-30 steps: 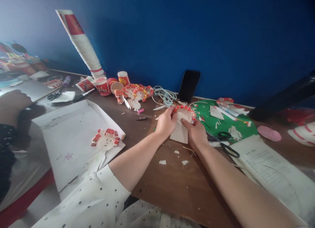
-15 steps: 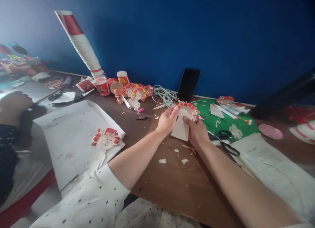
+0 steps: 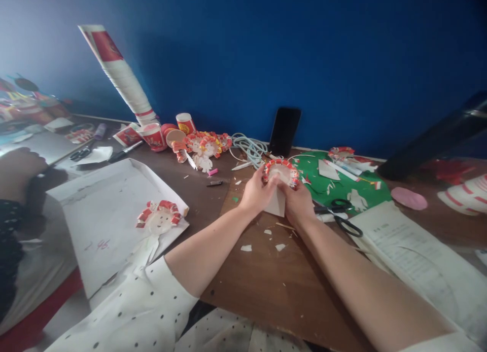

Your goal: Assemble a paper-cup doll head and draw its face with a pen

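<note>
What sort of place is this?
Likely a brown papercraft worktable, perhaps in a classroom or workshop. Signs: small white paper scraps, black-handled scissors, and a white paper disc with a red-and-white rim, held by the left hand and right hand.

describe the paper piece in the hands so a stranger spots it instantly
Find the black phone against the blue wall. In front of it, the left hand and right hand hold a paper piece with a curved red rim and a white strip. Unlike the smiling lookalike farther left, it is held.
</note>
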`<state>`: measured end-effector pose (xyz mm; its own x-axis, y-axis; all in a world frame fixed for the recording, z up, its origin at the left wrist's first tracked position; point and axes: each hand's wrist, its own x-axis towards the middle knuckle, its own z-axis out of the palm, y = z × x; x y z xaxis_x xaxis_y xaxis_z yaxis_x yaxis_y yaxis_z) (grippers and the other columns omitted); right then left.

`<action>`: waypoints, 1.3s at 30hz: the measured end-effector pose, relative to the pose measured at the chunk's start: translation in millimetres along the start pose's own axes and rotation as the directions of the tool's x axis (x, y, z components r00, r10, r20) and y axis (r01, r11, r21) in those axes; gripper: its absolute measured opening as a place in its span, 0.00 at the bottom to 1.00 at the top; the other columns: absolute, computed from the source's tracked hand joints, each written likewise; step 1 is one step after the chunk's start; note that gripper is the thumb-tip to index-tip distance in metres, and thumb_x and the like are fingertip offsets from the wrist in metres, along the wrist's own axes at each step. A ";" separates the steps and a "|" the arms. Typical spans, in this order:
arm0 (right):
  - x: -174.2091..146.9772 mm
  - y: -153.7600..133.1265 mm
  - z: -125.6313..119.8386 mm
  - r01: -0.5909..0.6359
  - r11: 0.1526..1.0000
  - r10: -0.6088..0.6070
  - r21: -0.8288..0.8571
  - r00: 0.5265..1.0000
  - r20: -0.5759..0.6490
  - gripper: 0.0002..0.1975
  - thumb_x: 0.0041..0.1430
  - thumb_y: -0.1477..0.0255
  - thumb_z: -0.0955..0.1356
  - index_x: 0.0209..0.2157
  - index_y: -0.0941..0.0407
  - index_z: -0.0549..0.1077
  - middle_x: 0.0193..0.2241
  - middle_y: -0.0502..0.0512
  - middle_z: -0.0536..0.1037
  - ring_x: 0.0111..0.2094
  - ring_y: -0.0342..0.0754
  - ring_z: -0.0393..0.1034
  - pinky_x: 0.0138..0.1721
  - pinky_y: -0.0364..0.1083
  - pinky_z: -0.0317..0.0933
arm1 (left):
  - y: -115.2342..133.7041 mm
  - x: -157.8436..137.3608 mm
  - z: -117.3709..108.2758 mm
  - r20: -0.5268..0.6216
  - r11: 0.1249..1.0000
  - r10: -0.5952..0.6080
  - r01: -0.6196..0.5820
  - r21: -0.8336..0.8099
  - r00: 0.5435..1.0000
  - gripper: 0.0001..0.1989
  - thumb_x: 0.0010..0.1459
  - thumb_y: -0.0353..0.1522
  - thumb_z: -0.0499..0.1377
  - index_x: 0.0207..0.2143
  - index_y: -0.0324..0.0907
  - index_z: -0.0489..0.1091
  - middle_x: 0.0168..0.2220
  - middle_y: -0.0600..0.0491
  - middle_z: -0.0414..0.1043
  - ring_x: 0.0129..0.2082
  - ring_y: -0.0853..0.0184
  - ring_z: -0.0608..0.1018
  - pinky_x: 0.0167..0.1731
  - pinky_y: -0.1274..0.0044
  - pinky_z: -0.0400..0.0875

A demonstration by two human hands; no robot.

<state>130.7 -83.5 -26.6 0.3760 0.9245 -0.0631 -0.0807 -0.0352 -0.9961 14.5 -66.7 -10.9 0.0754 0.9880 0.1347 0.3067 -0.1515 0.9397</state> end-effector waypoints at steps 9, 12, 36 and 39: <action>1.8 1.8 -3.6 0.073 0.996 -0.076 -0.049 0.995 -0.068 0.21 0.45 0.58 0.72 0.40 0.55 0.75 0.30 0.54 0.80 0.30 0.52 0.73 0.31 0.48 0.67 | 1.0 0.6 -1.1 0.003 0.996 0.002 -0.002 0.087 1.000 0.15 0.60 0.38 0.52 0.36 0.39 0.74 0.28 0.52 0.74 0.29 0.67 0.73 0.30 0.78 0.64; 1.3 0.2 -5.6 0.093 0.987 -0.101 -0.128 0.993 -0.059 0.21 0.46 0.57 0.71 0.39 0.56 0.76 0.31 0.54 0.80 0.31 0.52 0.73 0.32 0.48 0.66 | 1.1 1.6 -1.9 0.003 0.990 0.007 -0.007 0.137 1.000 0.14 0.61 0.38 0.52 0.31 0.39 0.73 0.25 0.53 0.72 0.26 0.69 0.71 0.28 0.79 0.61; 3.3 -5.7 -8.4 0.063 0.982 -0.064 -0.175 0.998 0.002 0.19 0.45 0.58 0.73 0.36 0.57 0.77 0.29 0.53 0.81 0.32 0.53 0.74 0.34 0.48 0.66 | -3.1 10.9 -4.9 0.001 0.980 -0.175 0.174 0.092 0.985 0.13 0.53 0.41 0.58 0.27 0.40 0.74 0.23 0.55 0.71 0.26 0.69 0.71 0.27 0.79 0.61; 4.4 -3.3 -8.7 0.064 0.987 -0.064 -0.144 0.998 0.003 0.20 0.44 0.58 0.73 0.36 0.57 0.77 0.29 0.53 0.81 0.32 0.53 0.74 0.33 0.48 0.66 | -4.7 11.6 -4.8 0.010 0.979 -0.185 0.183 0.088 0.983 0.14 0.53 0.42 0.58 0.25 0.40 0.73 0.22 0.55 0.71 0.25 0.70 0.70 0.26 0.79 0.61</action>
<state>140.7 -82.7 -24.1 0.3776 0.9260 0.0013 0.0774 -0.0301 -0.9965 9.4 -54.3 -12.2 0.0267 0.9987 -0.0445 0.3972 0.0302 0.9172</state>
